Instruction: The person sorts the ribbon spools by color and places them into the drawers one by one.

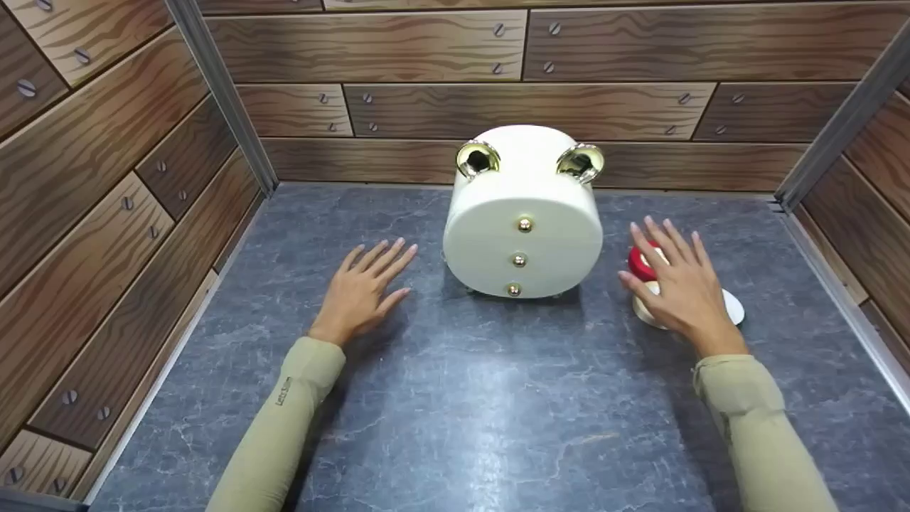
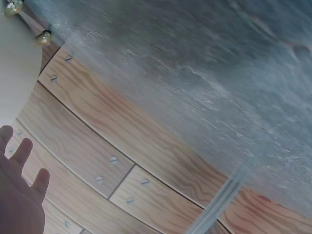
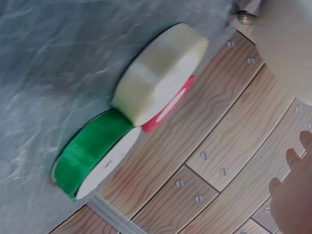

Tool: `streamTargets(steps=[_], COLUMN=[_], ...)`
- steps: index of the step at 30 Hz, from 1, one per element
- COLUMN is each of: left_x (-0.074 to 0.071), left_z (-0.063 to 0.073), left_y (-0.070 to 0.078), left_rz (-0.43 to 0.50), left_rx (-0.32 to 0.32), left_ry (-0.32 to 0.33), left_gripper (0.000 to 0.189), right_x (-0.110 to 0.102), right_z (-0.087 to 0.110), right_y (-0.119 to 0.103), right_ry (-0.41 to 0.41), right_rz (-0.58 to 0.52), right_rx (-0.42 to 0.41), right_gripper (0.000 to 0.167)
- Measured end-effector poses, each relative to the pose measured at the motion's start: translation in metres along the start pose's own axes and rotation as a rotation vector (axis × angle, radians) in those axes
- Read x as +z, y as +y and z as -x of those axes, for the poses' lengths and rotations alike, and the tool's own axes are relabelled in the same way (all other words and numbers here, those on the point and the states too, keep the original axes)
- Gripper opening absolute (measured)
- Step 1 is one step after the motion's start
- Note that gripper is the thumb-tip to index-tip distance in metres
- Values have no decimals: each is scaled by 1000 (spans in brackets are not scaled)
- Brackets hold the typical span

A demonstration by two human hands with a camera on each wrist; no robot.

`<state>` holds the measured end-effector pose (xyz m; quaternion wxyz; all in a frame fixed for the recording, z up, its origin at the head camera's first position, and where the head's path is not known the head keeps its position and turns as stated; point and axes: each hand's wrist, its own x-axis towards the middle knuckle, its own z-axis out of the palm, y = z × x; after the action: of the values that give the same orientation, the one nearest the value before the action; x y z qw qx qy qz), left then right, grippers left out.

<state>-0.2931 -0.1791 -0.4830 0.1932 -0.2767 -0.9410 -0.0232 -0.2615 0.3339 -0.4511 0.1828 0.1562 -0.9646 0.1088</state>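
Spreads the left hand (image 1: 362,291) wide, fingers nearly straight, thumb set apart, back of the hand upward, gripping nothing. Hovers to the left of the white case (image 1: 483,242), fingertips near its side but apart (only part of this hand visible in the left wrist view).

Spreads the right hand (image 1: 680,295) just as wide, thumb out toward the case, likewise gripping nothing. Hangs over the red spool (image 3: 168,105), cream spool (image 3: 158,68) and green spool (image 3: 90,153), covering parts of them in the head view, yet well apart from them in the right wrist view. Red at the back, partly behind the cream one; green to the right, meeting the cream one at its edge.

Between the hands, rounded front toward the person, the case itself: three gold knobs (image 1: 520,260) in a column, two gold ring-like pieces (image 1: 579,151) above, one to each side. Only a narrow strip of grey tabletop (image 1: 426,412) between case and spools; broad room in front of the case, between the olive sleeves (image 1: 266,441).

Farther out, a wide stretch from left hand to plank-patterned left wall (image 1: 106,213), a smaller one from green spool to right wall (image 1: 871,206). Beyond the case, the back wall (image 1: 469,110) (cannot tell the gap behind).
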Motion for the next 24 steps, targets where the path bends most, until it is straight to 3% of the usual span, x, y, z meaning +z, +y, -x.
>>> streamTargets(steps=[5, 15, 24], left_x=[-3, -8, -13], left_z=[-4, -9, -12], left_y=[6, 20, 35], left_rz=[28, 6, 25], left_rx=[41, 86, 131], left_ry=[57, 67, 94], left_gripper=[66, 63, 64], right_x=[-6, -27, -42], right_z=[-11, -44, -72], right_y=[-8, -31, -55], right_ry=[45, 102, 105], right_rz=[-52, -142, -219], right_rx=[-12, -53, -69], right_gripper=[72, 71, 70])
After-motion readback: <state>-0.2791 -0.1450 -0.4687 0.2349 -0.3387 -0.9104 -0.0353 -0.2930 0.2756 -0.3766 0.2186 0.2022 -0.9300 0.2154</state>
